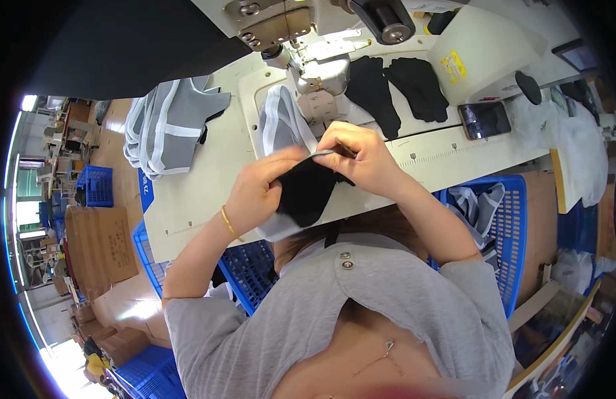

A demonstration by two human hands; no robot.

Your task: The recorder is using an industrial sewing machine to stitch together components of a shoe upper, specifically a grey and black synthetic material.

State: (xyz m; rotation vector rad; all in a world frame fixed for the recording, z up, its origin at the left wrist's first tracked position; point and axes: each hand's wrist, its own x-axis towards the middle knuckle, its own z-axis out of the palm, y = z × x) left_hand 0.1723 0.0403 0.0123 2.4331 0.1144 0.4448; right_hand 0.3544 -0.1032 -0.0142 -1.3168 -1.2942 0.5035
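Step in hand (judged): lining up or straightening the edge of a black fabric panel (307,196), by hand, in front of the sewing machine head (324,72). L hand (256,188): nearly closed, fingers + thumb pinching the panel's upper edge, fingertips blurred. R hand (361,156): thumb + index pinched on same edge, other fingers curled in. Panel hung btwn hands, over front edge of the table (208,199), not under the needle.

Next move (est.): called for both pinches kept firm and edge level; a slack L side could let it skew.

Nearby: grey piece w/ white trim (280,120) lay just L of machine head; two black pieces (374,93) to R.

Containers: R blue basket (516,233) held grey cloth w/ white trim (477,206). L blue basket (251,269), partly under table: contents unclear. Floor crate (96,187), far L: contents too small to tell.
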